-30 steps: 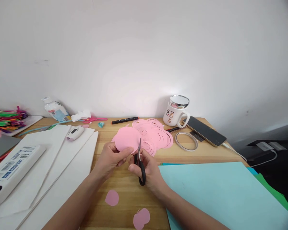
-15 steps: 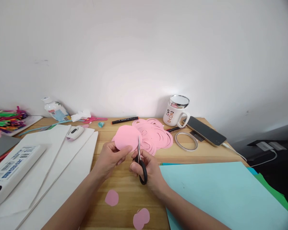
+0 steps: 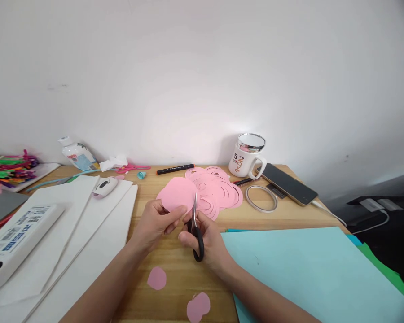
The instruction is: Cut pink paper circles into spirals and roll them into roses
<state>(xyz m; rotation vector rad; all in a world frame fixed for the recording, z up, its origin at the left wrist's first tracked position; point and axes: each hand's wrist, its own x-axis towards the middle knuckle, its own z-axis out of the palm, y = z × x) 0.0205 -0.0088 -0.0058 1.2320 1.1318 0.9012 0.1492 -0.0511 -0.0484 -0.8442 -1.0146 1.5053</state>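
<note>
My left hand [image 3: 160, 224] pinches a rounded sheet of pink paper [image 3: 177, 194] between thumb and fingers. In my right hand [image 3: 207, 240] are black-handled scissors [image 3: 198, 246], their blades pointing up at the paper's right edge. Just behind, a heap of pink paper cutouts [image 3: 218, 190], with rings and curved strips among them, lies on the wooden desk. Nearer me lie a small pink paper disc [image 3: 156, 278] and other small pink pieces [image 3: 198, 307] that overlap.
Light blue sheets [image 3: 303, 264] lie at the right, white sheets [image 3: 97, 242] at the left. Along the back stand a mug [image 3: 244, 159] and a bottle [image 3: 79, 153], with a black marker [image 3: 175, 169], a tape roll [image 3: 261, 198] and a phone [image 3: 287, 183] lying nearby.
The scissor handles have swung slightly left and down, with my right thumb moving outward. The pink sheet has turned a little in my left hand. Other things lie unchanged.
</note>
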